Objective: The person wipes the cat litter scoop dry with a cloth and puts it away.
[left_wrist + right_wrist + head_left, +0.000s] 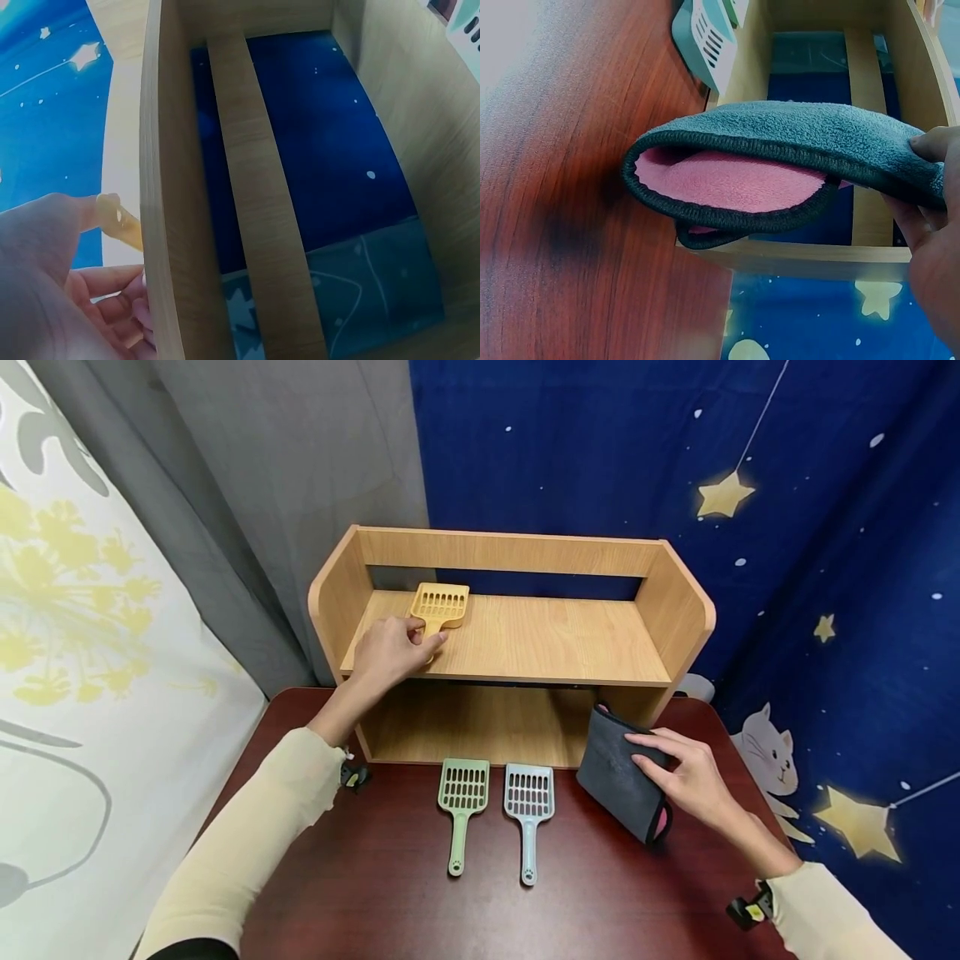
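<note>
My left hand [388,650] pinches the handle of a yellow litter scoop [441,600] at the left part of the upper shelf [555,631]. The slotted head points to the back. In the left wrist view only the handle end [120,219] shows beside the thumb; the board hides the head. With thumb and fingers, my right hand [693,777] grips the upper right edge of a folded cloth [621,772], grey outside with black edging. It hangs tilted in front of the shelf's lower right corner. Its pink inside [735,180] shows in the right wrist view.
A green litter scoop [463,789] and a light blue one [529,793] lie side by side on the dark red table [390,893], handles toward me. The two-level wooden shelf stands behind them. Grey and blue curtains [562,443] hang at the back.
</note>
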A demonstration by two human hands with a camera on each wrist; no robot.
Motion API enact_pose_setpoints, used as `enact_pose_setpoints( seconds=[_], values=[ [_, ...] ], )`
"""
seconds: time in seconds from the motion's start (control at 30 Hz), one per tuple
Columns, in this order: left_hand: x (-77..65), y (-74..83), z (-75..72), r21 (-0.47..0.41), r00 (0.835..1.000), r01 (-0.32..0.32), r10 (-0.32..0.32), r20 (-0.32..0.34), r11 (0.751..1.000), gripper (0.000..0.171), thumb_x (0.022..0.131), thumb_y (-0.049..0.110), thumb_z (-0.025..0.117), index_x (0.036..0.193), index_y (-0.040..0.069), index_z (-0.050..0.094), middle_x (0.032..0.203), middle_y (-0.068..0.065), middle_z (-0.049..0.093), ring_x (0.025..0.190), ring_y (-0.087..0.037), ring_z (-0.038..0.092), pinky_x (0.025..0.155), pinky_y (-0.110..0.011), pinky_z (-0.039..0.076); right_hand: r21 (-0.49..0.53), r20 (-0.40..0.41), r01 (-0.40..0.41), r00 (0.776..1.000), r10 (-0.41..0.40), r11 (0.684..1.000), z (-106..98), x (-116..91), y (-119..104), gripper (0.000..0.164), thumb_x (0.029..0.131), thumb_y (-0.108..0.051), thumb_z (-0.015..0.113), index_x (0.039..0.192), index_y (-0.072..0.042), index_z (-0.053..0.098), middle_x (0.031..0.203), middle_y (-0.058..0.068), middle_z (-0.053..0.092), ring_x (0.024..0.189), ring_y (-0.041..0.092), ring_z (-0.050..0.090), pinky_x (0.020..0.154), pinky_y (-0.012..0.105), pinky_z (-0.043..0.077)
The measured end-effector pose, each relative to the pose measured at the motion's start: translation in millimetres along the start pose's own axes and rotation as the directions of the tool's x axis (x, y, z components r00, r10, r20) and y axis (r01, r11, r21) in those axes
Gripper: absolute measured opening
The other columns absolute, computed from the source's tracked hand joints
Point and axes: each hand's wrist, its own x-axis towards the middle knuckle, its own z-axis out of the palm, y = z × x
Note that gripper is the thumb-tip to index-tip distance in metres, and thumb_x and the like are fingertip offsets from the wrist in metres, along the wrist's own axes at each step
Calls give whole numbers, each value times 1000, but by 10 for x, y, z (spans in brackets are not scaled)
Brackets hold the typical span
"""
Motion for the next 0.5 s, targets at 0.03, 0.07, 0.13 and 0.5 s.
enact_pose_setpoints(
  seconds=[0.03, 0.07, 0.13, 0.5],
  values=[
    [-15, -9, -1, -9, 1000, 1, -2, -4, 1000, 45, 100, 50, 68, 87, 7, 69, 76, -5, 55, 80, -25, 53, 68, -35, 35, 1, 0, 1, 1000, -1, 1000, -3, 1, -1, 43, 76, 13, 87, 114, -7, 82, 100, 5, 78, 90, 12, 68, 85, 11, 48],
    [-32, -20, -2, -15, 1000, -1, 1, -13, 1000, 46, 100, 50, 68, 90, 6, 71, 77, -6, 58, 81, -25, 54, 69, -35, 36, 1, 0, 3, 1000, -3, 1000, -6, 2, -1, 43, 76, 13, 87, 114, -7, 82, 100, 5, 78, 90, 12, 68, 85, 11, 48],
    [-81, -35, -8, -22, 999, -13, 12, -48, 1000, 48, 100, 50, 67, 102, 3, 75, 82, -8, 62, 83, -25, 56, 70, -35, 39, -2, -3, 13, 1000, -13, 1000, -11, 2, 5, 43, 76, 13, 87, 114, -7, 82, 100, 4, 77, 90, 11, 68, 85, 11, 48],
    [-529, -16, -37, -89, 893, -256, 200, -403, 963, 44, 96, 34, 80, 128, 4, 75, 97, -11, 71, 79, -26, 63, 65, -42, 48, 21, -90, 29, 996, -27, 999, -25, 6, -60, 46, 69, 21, 85, 110, 0, 81, 99, 10, 77, 90, 8, 67, 83, 10, 48]
  ],
)
